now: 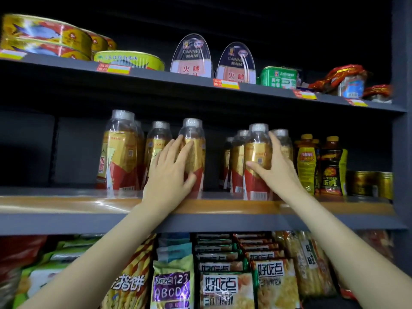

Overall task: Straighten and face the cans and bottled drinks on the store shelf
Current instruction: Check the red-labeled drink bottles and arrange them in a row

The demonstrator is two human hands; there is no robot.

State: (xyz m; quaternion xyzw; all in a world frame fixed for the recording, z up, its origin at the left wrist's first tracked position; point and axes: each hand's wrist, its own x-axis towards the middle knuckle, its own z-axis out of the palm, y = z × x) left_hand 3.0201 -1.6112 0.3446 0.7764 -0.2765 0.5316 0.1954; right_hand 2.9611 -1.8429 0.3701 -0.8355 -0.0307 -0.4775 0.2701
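Clear bottles with gold-and-red labels stand on the middle shelf (66, 205). My left hand (170, 172) wraps around one bottle (196, 152) near the shelf's centre, thumb on its right side. My right hand (275, 167) grips another gold-and-red bottle (256, 157) at the front of a group to the right, thumb across its label. Two more bottles of that kind (119, 152) (156, 141) stand left of my left hand. A yellow bottle (307, 161) and a dark bottle (332, 166) stand to the right, with gold cans (367, 182) beyond.
The top shelf carries flat fish tins (46, 37), a green tin (131, 60), two canned hams (192, 56), a green box tin (278, 76) and red packets (343, 80). Snack bags (225, 286) fill the lower shelf. The middle shelf's left part holds nothing.
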